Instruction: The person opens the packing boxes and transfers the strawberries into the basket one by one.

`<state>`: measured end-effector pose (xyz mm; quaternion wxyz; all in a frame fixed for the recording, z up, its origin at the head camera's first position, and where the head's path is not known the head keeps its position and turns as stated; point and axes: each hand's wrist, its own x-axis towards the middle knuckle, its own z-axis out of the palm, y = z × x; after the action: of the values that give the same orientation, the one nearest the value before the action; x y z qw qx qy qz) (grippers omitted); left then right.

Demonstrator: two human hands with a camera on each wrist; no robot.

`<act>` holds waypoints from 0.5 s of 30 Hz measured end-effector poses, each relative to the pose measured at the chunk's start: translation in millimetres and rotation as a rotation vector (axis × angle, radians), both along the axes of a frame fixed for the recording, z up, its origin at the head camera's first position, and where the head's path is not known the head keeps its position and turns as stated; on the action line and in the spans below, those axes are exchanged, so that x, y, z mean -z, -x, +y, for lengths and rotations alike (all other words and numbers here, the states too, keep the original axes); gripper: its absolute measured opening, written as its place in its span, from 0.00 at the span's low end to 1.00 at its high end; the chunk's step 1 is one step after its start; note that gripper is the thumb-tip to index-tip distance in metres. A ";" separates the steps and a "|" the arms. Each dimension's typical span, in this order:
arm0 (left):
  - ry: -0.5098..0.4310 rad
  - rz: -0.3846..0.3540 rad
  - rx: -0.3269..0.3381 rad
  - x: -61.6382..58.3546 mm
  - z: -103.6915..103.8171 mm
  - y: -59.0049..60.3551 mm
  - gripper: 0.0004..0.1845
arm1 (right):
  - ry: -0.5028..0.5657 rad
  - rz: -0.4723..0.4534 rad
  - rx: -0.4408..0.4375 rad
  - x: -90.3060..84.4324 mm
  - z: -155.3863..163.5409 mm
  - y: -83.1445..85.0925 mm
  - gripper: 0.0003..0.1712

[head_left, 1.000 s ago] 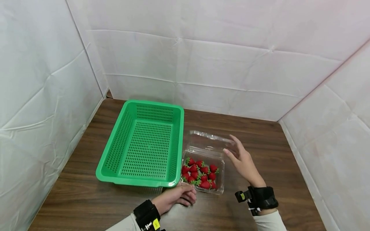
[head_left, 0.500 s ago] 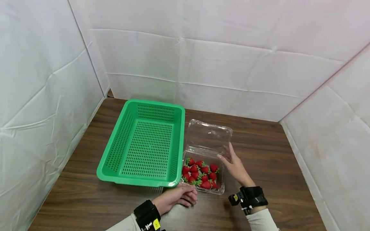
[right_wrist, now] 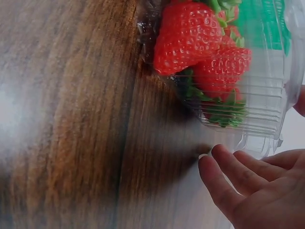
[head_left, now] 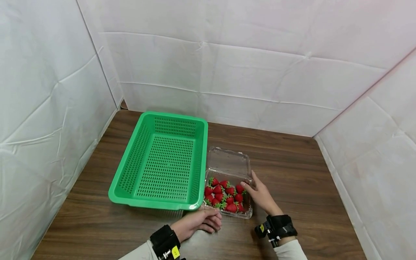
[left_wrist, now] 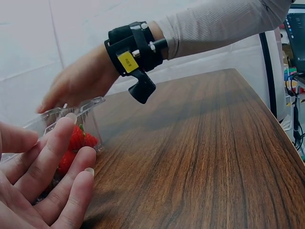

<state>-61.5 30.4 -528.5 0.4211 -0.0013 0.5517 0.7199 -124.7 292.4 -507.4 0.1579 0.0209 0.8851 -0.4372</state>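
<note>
- From the head view, we see the green basket [head_left: 168,167] and, just beside it, the clear container [head_left: 250,208] of strawberries [head_left: 230,191], both on the wooden table [head_left: 299,177]. The lid [head_left: 229,162] is tilted back on the far side.
- Here we find the right hand [head_left: 262,196] at the container's right edge, thumb spread from the fingers and reaching over the rim. The left hand [head_left: 199,222] rests by the near left corner, fingers loosely bent.
- In the left wrist view, we get the left hand's palm side: relaxed fingers, slightly parted, holding nothing, in front of the container. Only this view shows us a screen [left_wrist: 296,40] and dark cables [left_wrist: 296,107] at the right edge.
- The yellow label [left_wrist: 127,62] on the black wrist strap [left_wrist: 136,45] carries small dark writing we cannot make out.
- In the right wrist view, we look through the container's ribbed wall at the strawberries, the basket's green behind them. The right hand's fingers lie extended and slightly apart beside the wall.
</note>
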 end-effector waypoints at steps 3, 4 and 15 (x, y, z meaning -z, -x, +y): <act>0.000 0.004 -0.010 0.6 0.6 -1.9 0.24 | -0.006 0.002 0.001 0.1 0.1 -1.0 0.52; -0.001 0.005 -0.012 0.8 0.8 -2.6 0.24 | -0.006 0.001 0.000 -0.3 0.0 -1.3 0.51; -0.036 0.165 0.132 -23.2 -1.9 -14.3 0.23 | 0.000 0.013 0.003 2.0 0.5 -2.5 0.51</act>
<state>-47.2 28.4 -505.2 0.4205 0.1019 0.5703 0.6982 -122.2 292.8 -509.4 0.1513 0.0195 0.8861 -0.4377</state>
